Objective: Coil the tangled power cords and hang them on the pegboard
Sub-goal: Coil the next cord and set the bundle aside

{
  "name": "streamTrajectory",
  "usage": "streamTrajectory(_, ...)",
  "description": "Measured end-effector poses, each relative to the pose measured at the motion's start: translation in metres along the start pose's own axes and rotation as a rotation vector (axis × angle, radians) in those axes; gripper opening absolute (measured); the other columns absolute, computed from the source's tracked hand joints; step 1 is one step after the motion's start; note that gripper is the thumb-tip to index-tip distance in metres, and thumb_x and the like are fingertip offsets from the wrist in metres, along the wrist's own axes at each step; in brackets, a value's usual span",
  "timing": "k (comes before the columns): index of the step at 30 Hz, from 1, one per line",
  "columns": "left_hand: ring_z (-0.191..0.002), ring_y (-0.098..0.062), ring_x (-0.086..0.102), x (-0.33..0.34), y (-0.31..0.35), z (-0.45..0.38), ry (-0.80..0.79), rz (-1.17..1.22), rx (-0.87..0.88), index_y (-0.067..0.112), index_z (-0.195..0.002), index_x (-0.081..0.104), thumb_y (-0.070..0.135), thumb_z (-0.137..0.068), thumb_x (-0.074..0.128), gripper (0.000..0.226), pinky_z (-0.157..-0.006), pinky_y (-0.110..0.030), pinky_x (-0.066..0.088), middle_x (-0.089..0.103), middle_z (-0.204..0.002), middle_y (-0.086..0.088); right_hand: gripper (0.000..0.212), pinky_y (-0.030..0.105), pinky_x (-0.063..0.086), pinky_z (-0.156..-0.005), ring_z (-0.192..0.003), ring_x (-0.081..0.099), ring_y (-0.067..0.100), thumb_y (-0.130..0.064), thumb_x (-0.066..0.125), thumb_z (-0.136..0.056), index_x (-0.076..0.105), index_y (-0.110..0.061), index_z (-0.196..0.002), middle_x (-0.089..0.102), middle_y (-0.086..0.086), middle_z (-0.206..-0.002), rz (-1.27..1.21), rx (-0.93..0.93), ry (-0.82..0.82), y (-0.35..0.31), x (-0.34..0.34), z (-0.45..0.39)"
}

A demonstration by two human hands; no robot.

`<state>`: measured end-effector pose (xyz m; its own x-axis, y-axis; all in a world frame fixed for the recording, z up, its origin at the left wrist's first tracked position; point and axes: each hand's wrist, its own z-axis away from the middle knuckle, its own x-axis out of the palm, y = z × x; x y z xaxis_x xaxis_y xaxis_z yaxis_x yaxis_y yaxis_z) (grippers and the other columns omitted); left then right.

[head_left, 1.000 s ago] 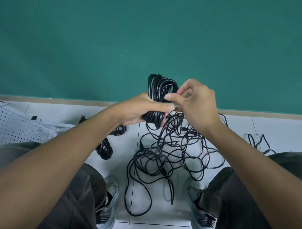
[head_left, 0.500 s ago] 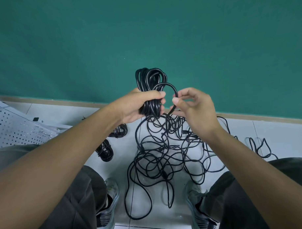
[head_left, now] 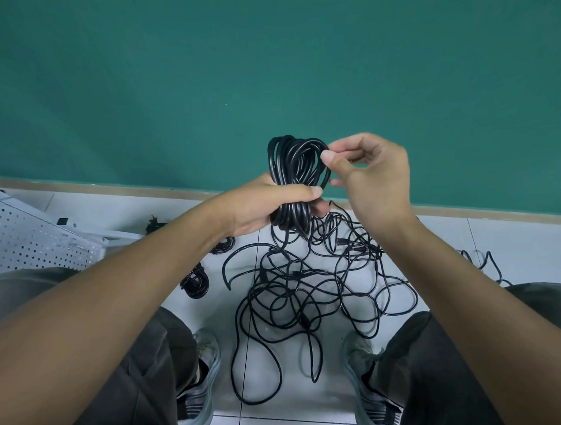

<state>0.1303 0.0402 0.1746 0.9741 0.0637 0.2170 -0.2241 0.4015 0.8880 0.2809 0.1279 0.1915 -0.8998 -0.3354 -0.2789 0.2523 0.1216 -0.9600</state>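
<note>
Wall: a green wall point(head_left: 204, 72) fills the upper half of the view, with a tan baseboard point(head_left: 113, 188) along its foot.
Floor: white floor tiles point(head_left: 512, 245) run from the baseboard to the person's feet.
Legs and shoes: two legs in dark trousers point(head_left: 126, 376) frame the lower view; a grey sneaker point(head_left: 202, 374) stands at each side of the cord pile.
Pegboard: a white pegboard point(head_left: 29, 240) lies tilted at the left edge, well apart from the hands.
Tangled cords: a loose heap of black power cords point(head_left: 310, 294) sprawls on the tiles between the shoes, with strands rising up to the hands.
Finished bundles: two small coiled cords point(head_left: 195, 282) lie on the floor left of the heap, near the pegboard.
Coil in hand: a thick coil of black cord point(head_left: 295, 176) is held upright above the heap, in front of the wall.
Left hand: the left hand point(head_left: 266, 206) is wrapped round the coil's lower half, thumb across the front.
Right hand: the right hand point(head_left: 370, 174) pinches a strand at the coil's upper right between thumb and forefinger, other fingers loosely curled.
</note>
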Motion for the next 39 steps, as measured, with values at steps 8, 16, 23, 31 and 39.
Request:
streamTrajectory(8, -0.084, -0.018, 0.072, 0.001, -0.002, -0.001, 0.073, 0.079, 0.034, 0.007, -0.102, 0.069, 0.008, -0.099, 0.063, 0.007, -0.076, -0.026, 0.057, 0.074, -0.087, -0.004, 0.005, 0.046, 0.062, -0.075, -0.069, 0.066, 0.006, -0.021, 0.078, -0.090, 0.076, -0.021, -0.085, 0.072, -0.010, -0.075, 0.036, -0.055, -0.003, -0.003, -0.001, 0.000)
streamTrajectory(16, -0.075, -0.023, 0.068, -0.001, -0.011, -0.011, 0.310, -0.204, 0.220, -0.001, -0.099, 0.074, 0.001, -0.079, 0.078, 0.020, -0.082, -0.042, 0.057, 0.071, -0.082, -0.013, 0.035, 0.036, 0.057, -0.098, -0.096, 0.073, 0.017, -0.044, 0.045, -0.107, 0.061, -0.013, -0.100, 0.077, 0.003, -0.094, -0.235, 0.207, -0.231, -0.019, 0.003, 0.008)
streamTrajectory(23, -0.080, -0.017, 0.059, 0.002, -0.012, -0.014, 0.319, -0.379, 0.291, 0.004, -0.102, 0.072, 0.010, -0.079, 0.082, 0.026, -0.080, -0.045, 0.054, 0.068, -0.090, -0.027, 0.025, 0.038, 0.045, -0.114, -0.130, 0.059, 0.033, -0.034, 0.044, -0.109, 0.048, -0.012, -0.120, 0.061, 0.026, -0.137, -0.608, 0.335, -0.467, -0.020, -0.001, 0.004)
streamTrajectory(31, -0.091, -0.026, 0.072, 0.008, -0.013, -0.014, 0.308, -0.460, 0.287, 0.010, -0.098, 0.073, 0.025, -0.074, 0.083, 0.030, -0.092, -0.053, 0.056, 0.075, -0.096, -0.015, 0.019, 0.041, 0.048, -0.112, -0.123, 0.062, 0.031, -0.028, 0.051, -0.107, 0.047, -0.012, -0.118, 0.053, 0.031, -0.143, -0.781, 0.411, -0.504, -0.019, -0.001, 0.001)
streamTrajectory(39, -0.099, -0.014, 0.074, 0.011, -0.008, -0.007, 0.170, -0.424, 0.233, 0.016, -0.104, 0.074, 0.010, -0.079, 0.088, 0.030, -0.096, -0.034, 0.057, 0.079, -0.100, 0.002, 0.030, 0.038, 0.053, -0.094, -0.101, 0.063, 0.029, -0.029, 0.063, -0.098, 0.047, -0.011, -0.116, 0.065, 0.020, -0.119, -0.627, 0.398, -0.677, -0.025, -0.006, -0.004)
